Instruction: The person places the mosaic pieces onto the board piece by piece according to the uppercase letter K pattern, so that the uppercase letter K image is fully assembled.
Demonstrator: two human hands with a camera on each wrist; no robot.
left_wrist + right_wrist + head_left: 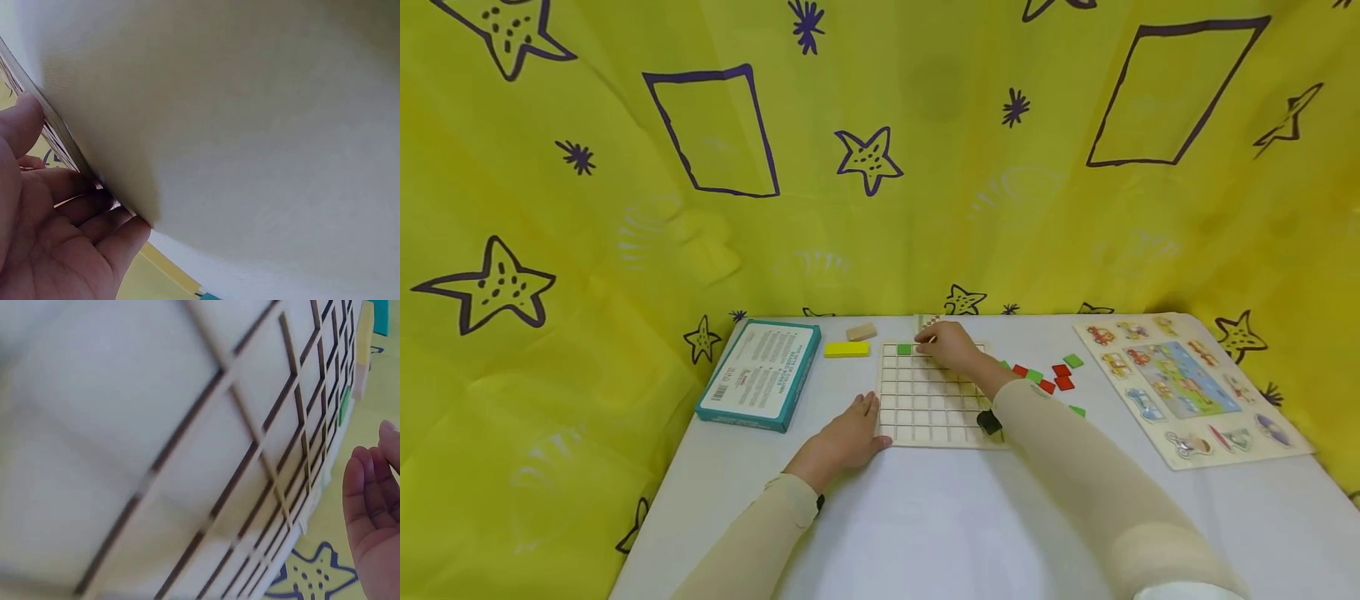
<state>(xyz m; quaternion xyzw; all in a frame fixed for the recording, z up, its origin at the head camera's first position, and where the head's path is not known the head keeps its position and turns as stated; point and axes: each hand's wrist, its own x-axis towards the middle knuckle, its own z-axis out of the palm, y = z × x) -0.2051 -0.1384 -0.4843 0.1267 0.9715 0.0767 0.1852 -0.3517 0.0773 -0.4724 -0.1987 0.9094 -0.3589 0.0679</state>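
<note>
A pale wooden grid board (925, 408) lies in the middle of the white table (940, 525). One green tile (904, 349) sits in its far row. My right hand (947, 343) hovers over that far row just right of the tile. In the right wrist view its fingers (370, 506) look relaxed with nothing seen in them, beside the grid board (187, 425) and green tile (344, 403). My left hand (850, 435) lies flat on the table, fingertips touching the board's front left corner. In the left wrist view the left hand (56, 244) is spread.
Loose red and green tiles (1054, 376) lie right of the board. A vehicle peg puzzle (1187, 387) sits far right, a teal box (760, 375) far left, with a yellow block (847, 349) and a beige block (861, 332) behind the board. Yellow patterned cloth encloses the table.
</note>
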